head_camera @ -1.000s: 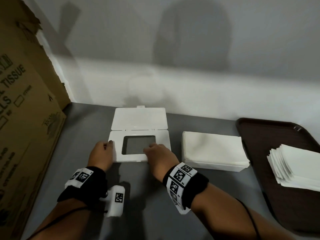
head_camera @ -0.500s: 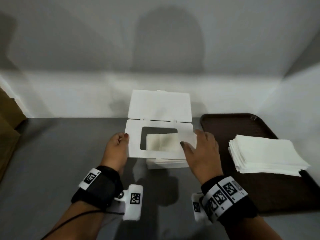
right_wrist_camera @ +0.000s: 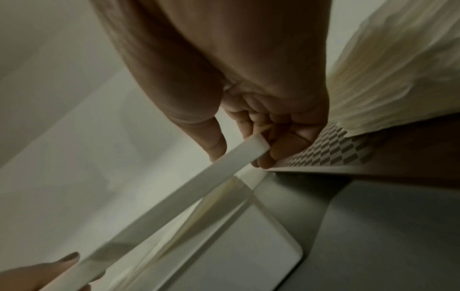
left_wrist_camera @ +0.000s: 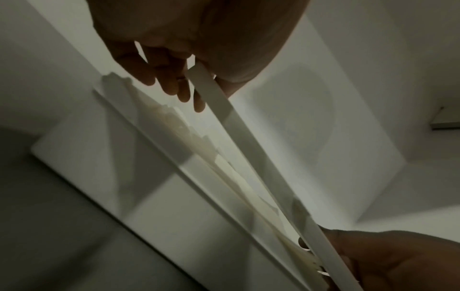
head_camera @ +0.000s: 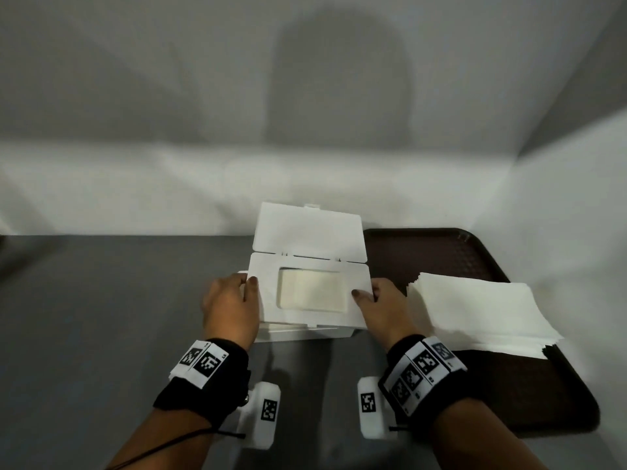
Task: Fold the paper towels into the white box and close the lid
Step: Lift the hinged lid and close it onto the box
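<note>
The white box (head_camera: pixel 305 334) stands on the grey table, filled with folded paper towels (head_camera: pixel 312 290) that show through the window of its lid frame (head_camera: pixel 312 319). The frame hovers slightly above the box rim, and a gap shows between them in both wrist views. My left hand (head_camera: pixel 247 287) pinches the frame's left end, thumb on top. At the right end my right hand (head_camera: pixel 364 295) pinches it the same way. The hinged flap (head_camera: pixel 307 232) stands open at the back. In the wrist views the frame's edge (left_wrist_camera: pixel 248 141) (right_wrist_camera: pixel 174 196) runs from one hand to the other.
A dark brown tray (head_camera: pixel 441 252) lies right of the box and holds a stack of loose paper towels (head_camera: pixel 481 313). White walls (head_camera: pixel 305 130) close in behind and to the right. Bare grey table (head_camera: pixel 101 317) stretches to the left.
The lid frame has gone from the bare table on the left to over the towel-filled box. My right hand shifted from its front edge to its right end. The view swung right.
</note>
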A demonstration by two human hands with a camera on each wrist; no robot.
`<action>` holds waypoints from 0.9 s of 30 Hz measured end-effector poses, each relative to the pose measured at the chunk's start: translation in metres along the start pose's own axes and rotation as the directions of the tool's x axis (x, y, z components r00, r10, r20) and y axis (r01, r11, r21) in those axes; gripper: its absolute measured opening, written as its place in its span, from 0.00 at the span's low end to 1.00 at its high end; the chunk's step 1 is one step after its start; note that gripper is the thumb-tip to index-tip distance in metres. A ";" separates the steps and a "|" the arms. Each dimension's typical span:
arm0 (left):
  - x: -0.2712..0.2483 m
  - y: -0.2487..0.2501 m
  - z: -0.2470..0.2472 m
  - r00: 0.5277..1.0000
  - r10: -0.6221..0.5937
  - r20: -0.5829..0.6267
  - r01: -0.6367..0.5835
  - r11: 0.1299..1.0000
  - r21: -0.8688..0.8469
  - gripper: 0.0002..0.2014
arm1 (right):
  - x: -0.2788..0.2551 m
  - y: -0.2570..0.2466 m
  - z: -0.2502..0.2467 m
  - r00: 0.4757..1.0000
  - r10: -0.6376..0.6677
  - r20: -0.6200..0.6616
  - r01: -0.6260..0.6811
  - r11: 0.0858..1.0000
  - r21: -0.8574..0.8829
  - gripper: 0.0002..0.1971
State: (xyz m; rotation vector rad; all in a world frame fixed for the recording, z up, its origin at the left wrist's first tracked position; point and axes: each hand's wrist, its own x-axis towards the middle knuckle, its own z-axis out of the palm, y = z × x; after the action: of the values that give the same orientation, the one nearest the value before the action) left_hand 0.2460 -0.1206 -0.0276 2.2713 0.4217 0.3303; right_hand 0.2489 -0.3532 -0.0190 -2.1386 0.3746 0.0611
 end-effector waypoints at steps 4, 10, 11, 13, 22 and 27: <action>-0.001 -0.009 -0.001 0.999 -0.046 -0.002 0.045 0.998 -0.038 0.15 | 0.008 -0.004 0.007 0.999 -0.036 0.040 0.038 0.997 -0.060 0.10; 0.005 -0.025 0.000 0.996 -0.080 0.026 0.081 0.995 -0.060 0.14 | 0.017 -0.001 0.019 0.997 -0.062 0.049 0.068 0.988 -0.138 0.10; 0.006 -0.026 -0.001 0.996 -0.087 0.032 0.089 0.994 -0.067 0.13 | 0.017 -0.001 0.021 0.996 -0.071 0.051 0.078 0.985 -0.154 0.10; 0.005 -0.025 -0.003 0.994 -0.102 0.040 0.105 0.992 -0.069 0.12 | 0.017 -0.001 0.024 0.995 -0.084 0.048 0.092 0.979 -0.180 0.12; 0.005 -0.028 -0.007 0.985 -0.153 0.078 0.159 0.985 -0.072 0.10 | 0.015 -0.001 0.032 0.998 -0.059 0.019 0.062 0.980 -0.191 0.15; 0.000 -0.023 -0.008 0.979 -0.114 0.168 0.108 0.993 0.041 0.13 | 0.014 0.000 0.040 1.000 -0.013 -0.004 0.012 0.972 -0.234 0.14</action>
State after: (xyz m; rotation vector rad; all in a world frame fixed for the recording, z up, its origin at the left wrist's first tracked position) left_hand 0.2386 -0.1002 -0.0397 2.2745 0.4651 0.0720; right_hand 0.2663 -0.3239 -0.0436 -2.3748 0.3723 0.0961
